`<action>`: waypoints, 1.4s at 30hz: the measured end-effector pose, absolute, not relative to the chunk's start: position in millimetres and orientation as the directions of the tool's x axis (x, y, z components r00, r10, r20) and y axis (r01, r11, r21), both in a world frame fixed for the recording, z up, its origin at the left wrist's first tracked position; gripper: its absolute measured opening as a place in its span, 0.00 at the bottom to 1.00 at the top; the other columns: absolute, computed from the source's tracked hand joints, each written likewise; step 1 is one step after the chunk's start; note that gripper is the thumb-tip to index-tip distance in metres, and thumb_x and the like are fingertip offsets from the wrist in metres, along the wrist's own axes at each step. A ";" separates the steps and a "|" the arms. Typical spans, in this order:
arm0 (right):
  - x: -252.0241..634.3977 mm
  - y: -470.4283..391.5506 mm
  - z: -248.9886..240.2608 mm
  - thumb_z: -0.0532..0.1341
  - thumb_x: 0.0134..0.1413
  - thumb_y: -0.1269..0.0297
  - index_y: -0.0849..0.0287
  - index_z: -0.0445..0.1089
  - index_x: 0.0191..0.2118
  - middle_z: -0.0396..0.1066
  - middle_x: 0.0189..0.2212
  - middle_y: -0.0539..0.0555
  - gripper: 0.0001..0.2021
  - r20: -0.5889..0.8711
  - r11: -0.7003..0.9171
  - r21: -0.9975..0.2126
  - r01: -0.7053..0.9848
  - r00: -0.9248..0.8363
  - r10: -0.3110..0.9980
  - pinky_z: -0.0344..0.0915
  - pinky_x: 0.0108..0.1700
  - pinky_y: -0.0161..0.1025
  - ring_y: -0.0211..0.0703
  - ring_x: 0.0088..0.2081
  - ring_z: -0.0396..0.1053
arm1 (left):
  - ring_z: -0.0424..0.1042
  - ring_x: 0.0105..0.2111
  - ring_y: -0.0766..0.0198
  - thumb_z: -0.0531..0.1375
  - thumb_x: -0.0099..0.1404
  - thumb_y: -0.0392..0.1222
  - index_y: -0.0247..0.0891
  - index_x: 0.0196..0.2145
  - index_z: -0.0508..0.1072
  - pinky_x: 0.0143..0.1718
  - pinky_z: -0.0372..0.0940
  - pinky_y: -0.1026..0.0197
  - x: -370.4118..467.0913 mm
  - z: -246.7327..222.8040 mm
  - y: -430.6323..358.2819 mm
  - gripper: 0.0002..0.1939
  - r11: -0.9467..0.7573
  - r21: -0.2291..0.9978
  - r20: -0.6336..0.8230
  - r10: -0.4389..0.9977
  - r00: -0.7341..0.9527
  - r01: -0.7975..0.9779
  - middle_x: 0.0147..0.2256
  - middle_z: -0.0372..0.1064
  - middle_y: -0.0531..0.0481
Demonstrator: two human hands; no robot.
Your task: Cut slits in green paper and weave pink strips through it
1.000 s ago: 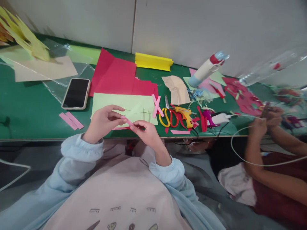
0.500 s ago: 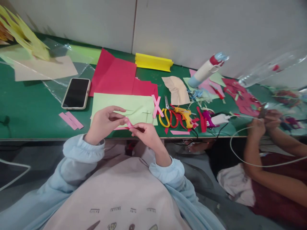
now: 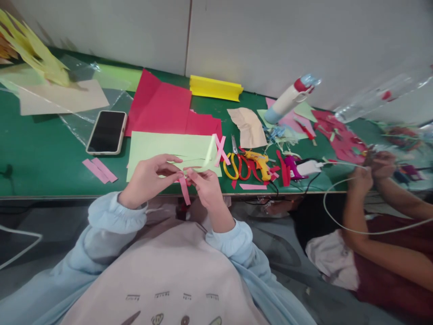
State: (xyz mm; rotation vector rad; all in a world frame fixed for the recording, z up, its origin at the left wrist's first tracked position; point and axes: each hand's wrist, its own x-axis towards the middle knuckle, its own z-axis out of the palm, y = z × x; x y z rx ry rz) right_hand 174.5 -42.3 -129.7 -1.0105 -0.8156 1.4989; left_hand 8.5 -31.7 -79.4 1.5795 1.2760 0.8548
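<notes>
My left hand [image 3: 149, 178] is closed in a pinch at the upper end of a pink paper strip [image 3: 185, 191], which hangs over the table edge. Close beside it, my right hand [image 3: 207, 186] pinches the same place, thumb and fingers together. A pale green paper strip [image 3: 210, 151] rises bent from between the hands; the point where the two strips meet is hidden by my fingertips. Under and behind the hands lies a light green sheet [image 3: 158, 142]. Two crossed pink strips [image 3: 221, 150] rest at its right edge.
Scissors [image 3: 232, 164], a yellow glue gun [image 3: 259, 163] and a purple tool [image 3: 294, 168] lie to the right. A phone [image 3: 107, 132] and pink strips [image 3: 99, 170] are left; red sheets [image 3: 162, 106] and a bottle [image 3: 287, 101] stand behind. A co-worker's hands [image 3: 375, 169] work far right.
The pink strip, curled between my fingers before, now hangs downward. The green strip has swung upright to the right. My right hand has turned upward and moved closer to my left.
</notes>
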 end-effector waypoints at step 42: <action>213.5 -52.7 -142.8 0.74 0.36 0.57 0.58 0.78 0.28 0.72 0.20 0.48 0.12 -0.204 -0.154 -0.947 -0.282 0.158 0.966 0.63 0.26 0.34 0.33 0.21 0.63 | 0.77 0.32 0.57 0.66 0.52 0.57 0.42 0.27 0.81 0.37 0.73 0.60 -15.9 -89.8 -38.6 0.16 0.025 0.880 -0.108 0.983 0.148 0.474 0.30 0.80 0.49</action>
